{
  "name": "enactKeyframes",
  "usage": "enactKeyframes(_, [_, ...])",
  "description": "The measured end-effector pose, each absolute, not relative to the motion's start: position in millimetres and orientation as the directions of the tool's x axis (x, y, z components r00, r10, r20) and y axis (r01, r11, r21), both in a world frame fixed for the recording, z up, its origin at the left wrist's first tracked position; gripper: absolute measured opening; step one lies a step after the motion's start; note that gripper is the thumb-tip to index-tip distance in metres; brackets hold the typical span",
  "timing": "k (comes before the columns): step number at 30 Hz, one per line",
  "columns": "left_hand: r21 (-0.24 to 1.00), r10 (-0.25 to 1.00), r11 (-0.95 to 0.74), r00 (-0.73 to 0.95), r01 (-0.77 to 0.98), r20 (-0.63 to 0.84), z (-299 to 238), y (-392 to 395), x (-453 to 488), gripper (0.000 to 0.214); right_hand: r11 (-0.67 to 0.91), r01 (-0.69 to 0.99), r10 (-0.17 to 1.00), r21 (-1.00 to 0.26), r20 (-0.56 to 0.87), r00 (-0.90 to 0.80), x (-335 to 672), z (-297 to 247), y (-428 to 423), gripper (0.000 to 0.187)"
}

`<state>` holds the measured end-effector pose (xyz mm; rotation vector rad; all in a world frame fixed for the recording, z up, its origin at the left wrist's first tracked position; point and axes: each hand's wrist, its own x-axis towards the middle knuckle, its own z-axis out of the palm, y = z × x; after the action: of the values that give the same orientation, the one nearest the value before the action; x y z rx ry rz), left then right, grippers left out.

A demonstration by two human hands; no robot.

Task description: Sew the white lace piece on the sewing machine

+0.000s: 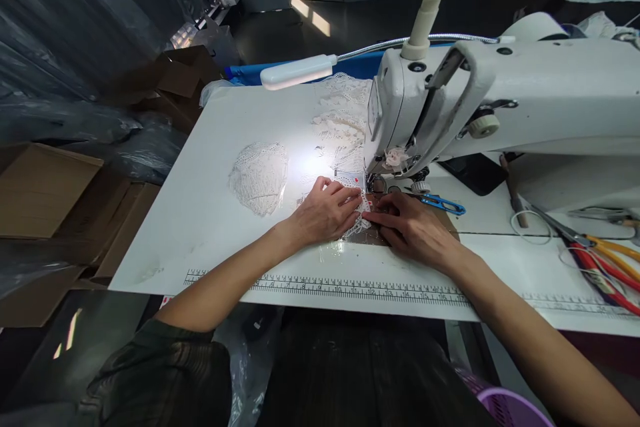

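My left hand (327, 210) lies flat with fingers stretched out on a small piece of white lace (359, 219) in front of the needle of the white sewing machine (500, 100). My right hand (407, 223) rests beside it, fingers extended and pressing the same lace from the right. The fingertips of both hands meet just below the presser foot (374, 184). A small label with a red mark (350, 179) lies under the needle area. More lace (343, 121) trails behind the machine.
A loose lace piece (260, 175) lies left on the white table (200, 213). Blue thread snips (443, 204) sit right of the needle. Scissors with orange handles (595, 243) and red cords lie far right. A lamp (297, 71), cardboard boxes (45, 190) and a purple bin (510, 407) surround the table.
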<state>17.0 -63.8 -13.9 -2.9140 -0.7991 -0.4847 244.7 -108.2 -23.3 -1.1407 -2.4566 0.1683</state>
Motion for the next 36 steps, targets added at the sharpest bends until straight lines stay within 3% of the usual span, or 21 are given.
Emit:
enactKeyframes(3, [0.032, 0.499, -0.855, 0.805, 0.517, 0.321, -14, -62, 16, 0.028, 0.632, 0.715, 0.772, -0.297, 0.321, -0.549, 242, -25, -109, 0.033])
enactKeyframes(8, [0.038, 0.393, -0.916, 0.876, 0.398, 0.279, -13, -40, 12, 0.029, 0.565, 0.75, 0.823, -0.344, 0.298, -0.484, 234, -23, -111, 0.033])
enactKeyframes(13, [-0.032, 0.344, -0.928, 0.889, 0.37, 0.303, -12, -28, 17, 0.025, 0.552, 0.75, 0.833, -0.365, 0.284, -0.475, 233, -20, -110, 0.033])
enactKeyframes(19, [-0.051, 0.372, -0.909, 0.86, 0.414, 0.348, -17, -37, 18, 0.024, 0.556, 0.741, 0.83, -0.377, 0.299, -0.471, 237, -19, -108, 0.033])
enactKeyframes(23, [-0.025, 0.394, -0.904, 0.857, 0.426, 0.333, -17, -40, 17, 0.025, 0.537, 0.792, 0.829, -0.291, 0.356, -0.431, 245, -25, -104, 0.032])
enactKeyframes(28, [-0.024, 0.4, -0.9, 0.847, 0.435, 0.351, -17, -39, 18, 0.025, 0.605, 0.787, 0.759, -0.121, 0.386, -0.524, 251, -32, -102, 0.031])
enactKeyframes(36, [0.001, 0.419, -0.895, 0.841, 0.446, 0.341, -16, -41, 19, 0.024, 0.661, 0.735, 0.715, -0.154, 0.427, -0.554, 246, -24, -104, 0.028])
